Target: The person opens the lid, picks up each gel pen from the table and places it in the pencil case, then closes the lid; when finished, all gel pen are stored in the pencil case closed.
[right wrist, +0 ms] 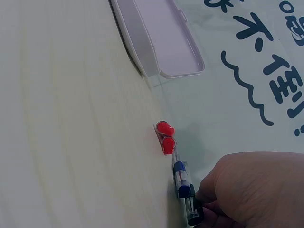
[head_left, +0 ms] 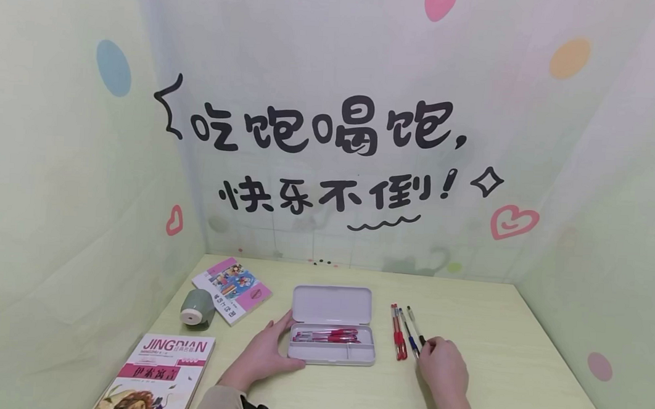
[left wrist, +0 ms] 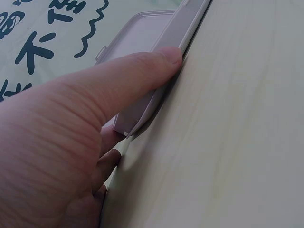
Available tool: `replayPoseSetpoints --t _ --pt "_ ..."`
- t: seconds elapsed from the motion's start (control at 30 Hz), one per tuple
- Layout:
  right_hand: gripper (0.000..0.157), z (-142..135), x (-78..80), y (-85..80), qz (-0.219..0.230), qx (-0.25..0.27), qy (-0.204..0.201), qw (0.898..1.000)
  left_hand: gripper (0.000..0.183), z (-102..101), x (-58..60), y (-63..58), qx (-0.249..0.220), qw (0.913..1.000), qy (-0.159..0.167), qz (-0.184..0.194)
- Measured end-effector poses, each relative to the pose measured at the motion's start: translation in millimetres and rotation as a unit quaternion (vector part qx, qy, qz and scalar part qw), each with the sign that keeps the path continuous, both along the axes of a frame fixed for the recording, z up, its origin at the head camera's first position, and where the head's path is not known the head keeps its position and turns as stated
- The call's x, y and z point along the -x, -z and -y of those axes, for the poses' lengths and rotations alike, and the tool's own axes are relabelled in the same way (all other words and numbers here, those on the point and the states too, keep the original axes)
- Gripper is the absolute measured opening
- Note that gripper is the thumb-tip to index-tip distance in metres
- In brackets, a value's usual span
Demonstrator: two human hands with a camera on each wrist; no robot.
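Observation:
A pale lilac pencil case (head_left: 319, 361) lies on the table with its lid (head_left: 331, 306) raised at the back. Several red pens (head_left: 328, 335) rest in its rear compartment. My left hand (head_left: 264, 354) grips the case's left end, its thumb (left wrist: 161, 64) along the front edge and its other fingers round the side. To the right of the case, red pens (head_left: 396, 331), a blue pen (head_left: 409, 333) and a black pen (head_left: 416, 324) lie side by side. With curled fingers, my right hand (head_left: 445, 366) pinches the near end of the black pen (right wrist: 192, 209).
At the left stand a grey-green pencil sharpener (head_left: 197, 307) and a pink and white booklet (head_left: 233, 289) behind it. A larger book (head_left: 163, 375) lies nearer, at the table's left edge. Printed cloth walls (head_left: 331, 242) enclose the table (head_left: 498, 349).

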State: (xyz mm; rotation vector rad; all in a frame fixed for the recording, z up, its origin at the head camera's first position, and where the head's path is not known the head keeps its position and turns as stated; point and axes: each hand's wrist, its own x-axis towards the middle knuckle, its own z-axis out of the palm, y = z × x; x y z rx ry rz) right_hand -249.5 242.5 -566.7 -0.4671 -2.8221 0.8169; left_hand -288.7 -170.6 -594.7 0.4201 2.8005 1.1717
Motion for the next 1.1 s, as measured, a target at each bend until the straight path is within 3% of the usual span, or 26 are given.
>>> replayPoseSetpoints --t 0.2,0.4,0.53,0.7,0.97,1.1 --pt "0.031 8.9 0.7 -7.3 -0.044 -0.026 0.004 0.999 0.138 0.7 0.2 -1.4 0.000 1.0000 0.000 0.002" --pt "0.025 30.8 2.8 -11.1 -0.115 -0.037 -0.024 0.992 0.138 -0.4 -0.6 -2.4 -0.003 1.0000 -0.004 0.007" --pt "0.019 48.1 6.1 -10.8 -0.172 -0.046 -0.055 0.983 0.137 -0.7 -1.1 -2.5 -0.002 1.0000 -0.005 0.007" --pt "0.006 67.6 11.1 -9.0 -0.235 -0.067 -0.114 0.963 0.137 -0.8 -1.6 -3.0 -0.009 0.9999 -0.006 0.011" --pt "0.004 95.8 24.2 -6.3 -0.259 -0.143 -0.188 0.937 0.137 -0.8 -2.2 -2.9 -0.011 0.9999 -0.004 0.008" --pt "0.005 110.0 30.2 -5.1 -0.234 -0.175 -0.206 0.934 0.136 -0.9 -2.7 -3.2 -0.011 0.9999 -0.003 0.006"
